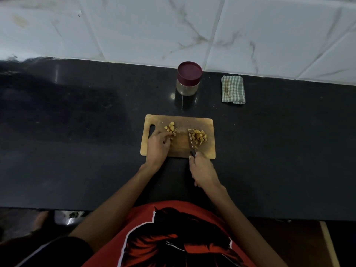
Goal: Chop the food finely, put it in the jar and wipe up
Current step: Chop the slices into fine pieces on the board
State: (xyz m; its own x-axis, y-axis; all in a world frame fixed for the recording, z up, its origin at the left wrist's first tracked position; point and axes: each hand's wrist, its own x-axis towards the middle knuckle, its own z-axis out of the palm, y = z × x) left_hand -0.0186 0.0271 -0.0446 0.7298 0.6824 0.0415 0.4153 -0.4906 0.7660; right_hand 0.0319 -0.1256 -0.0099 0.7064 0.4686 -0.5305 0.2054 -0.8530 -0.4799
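Note:
A wooden chopping board (181, 120) lies on the black counter. On its left part sit a few yellow-brown food chunks (171, 127); my left hand (158, 146) rests on the board with its fingertips on the nearest chunk. On the right part lies a pile of chopped slivers (199, 137). My right hand (203, 171) grips the handle of a small knife (191, 142), whose blade lies along the left side of the pile. Behind the board stands a clear jar (188, 79) with a maroon lid on it. A folded green checked cloth (233, 89) lies to the jar's right.
The black stone counter (77, 132) stretches wide on both sides of the board. A white marble-tiled wall (173, 26) rises behind it. Below the counter's front edge at the left, a shiny metal object (67, 217) shows.

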